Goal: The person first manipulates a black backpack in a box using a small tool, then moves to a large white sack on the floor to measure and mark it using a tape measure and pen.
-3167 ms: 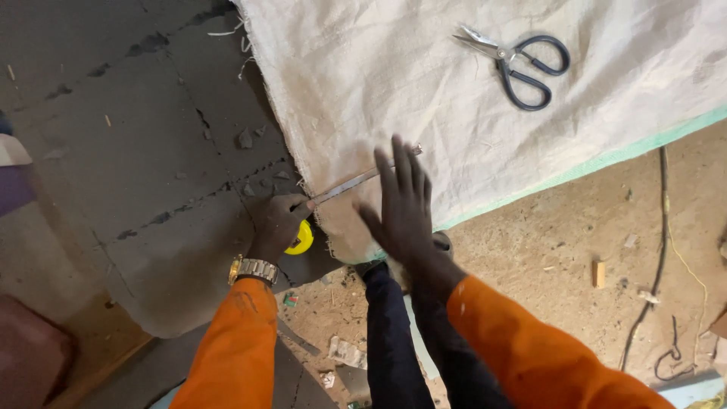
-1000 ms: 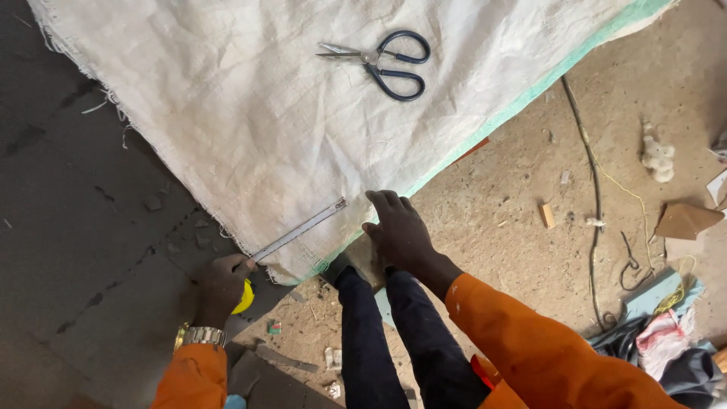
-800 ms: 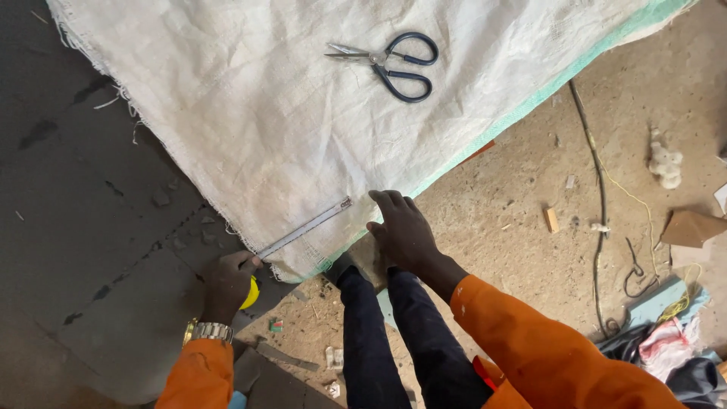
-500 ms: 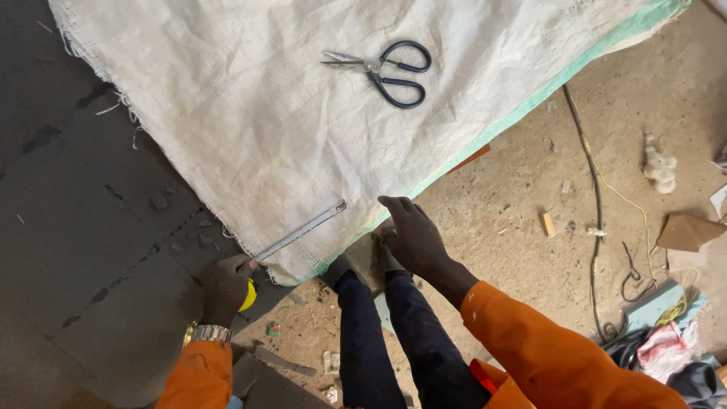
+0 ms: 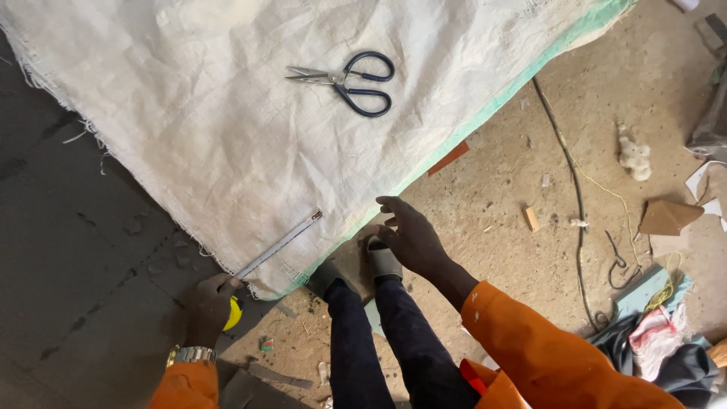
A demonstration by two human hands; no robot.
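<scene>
Lifted off the sack since a moment ago, the right hand hovers open at lower centre while the left hand, lower left, grips the tape stretched across the corner, which could slip or retract unpinned.

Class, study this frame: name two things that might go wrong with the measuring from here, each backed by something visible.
1. The right hand is off the woven sheet, so the tape blade, held only by the left hand, may slip.
2. The scissors lie with blades apart on the sheet; tugging it could shift them.
</scene>
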